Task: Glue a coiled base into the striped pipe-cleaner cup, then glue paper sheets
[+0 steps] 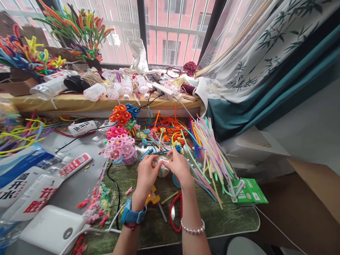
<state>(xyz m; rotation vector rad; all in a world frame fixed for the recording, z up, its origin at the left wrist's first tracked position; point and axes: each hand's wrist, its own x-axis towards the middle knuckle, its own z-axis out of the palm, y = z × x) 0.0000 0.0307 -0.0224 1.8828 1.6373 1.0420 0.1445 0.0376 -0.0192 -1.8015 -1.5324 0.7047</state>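
My left hand and my right hand meet over a small pastel-striped pot that looks made of pipe cleaners. Both hands are closed, with thumbs and fingertips pinched at its whitish top. What exactly lies between the fingertips is partly hidden. Below the hands lie a yellow glue gun with a pale stick in it and red-handled scissors. Left of my left hand stands a pot of pink pipe-cleaner flowers, with orange flowers and blue flowers behind it.
Loose pastel pipe cleaners spread at the right, beside a green packet. Orange pipe cleaners lie at the back. A white power bank and labelled plastic bottles are at left. A black cable crosses the table.
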